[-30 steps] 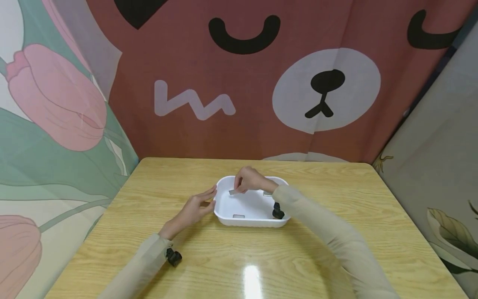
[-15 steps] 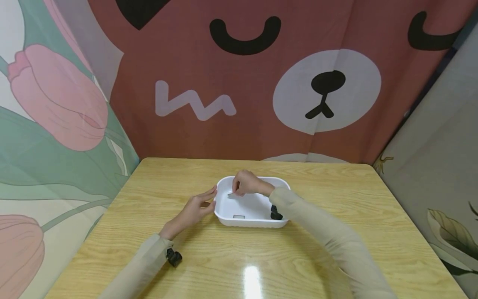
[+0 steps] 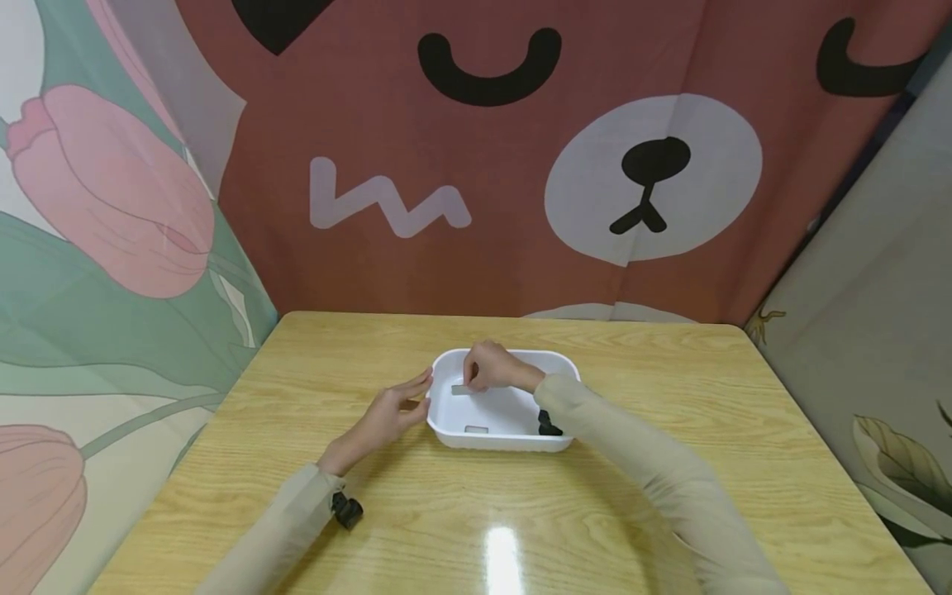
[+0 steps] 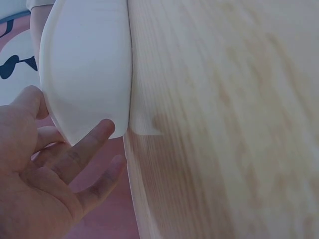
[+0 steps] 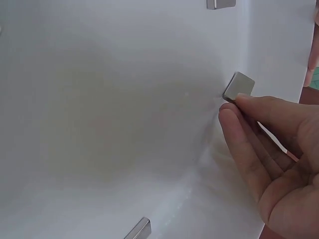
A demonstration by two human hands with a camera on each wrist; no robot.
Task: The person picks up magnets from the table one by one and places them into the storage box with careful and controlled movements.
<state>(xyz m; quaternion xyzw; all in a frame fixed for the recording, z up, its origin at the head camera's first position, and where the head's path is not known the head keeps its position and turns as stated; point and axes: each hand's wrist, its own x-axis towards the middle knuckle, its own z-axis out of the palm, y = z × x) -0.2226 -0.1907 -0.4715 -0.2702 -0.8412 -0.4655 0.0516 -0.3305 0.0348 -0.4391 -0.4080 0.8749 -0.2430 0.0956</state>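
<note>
A white tray (image 3: 513, 441) with raised walls stands on the table. Inside it, my right hand (image 3: 492, 366) pinches a small silver rectangular block (image 5: 239, 86) between thumb and fingertips, low over the tray floor near the left end. A second such block (image 3: 476, 430) lies by the near wall; the right wrist view also shows one more block (image 5: 139, 229) at its bottom edge. My left hand (image 3: 387, 416) rests against the tray's left end from outside, its fingers spread and fairly straight, as the left wrist view shows against the tray wall (image 4: 89, 69).
The wooden table (image 3: 416, 512) extends around the tray on all sides. Behind it hangs a printed red curtain (image 3: 416, 273), with further patterned curtains at left and right. A small black wrist camera (image 3: 346, 511) sits on the left sleeve.
My right hand has moved slightly down and left in the tray with the block. The block near the right end is now hidden behind the right arm. The left hand stays put.
</note>
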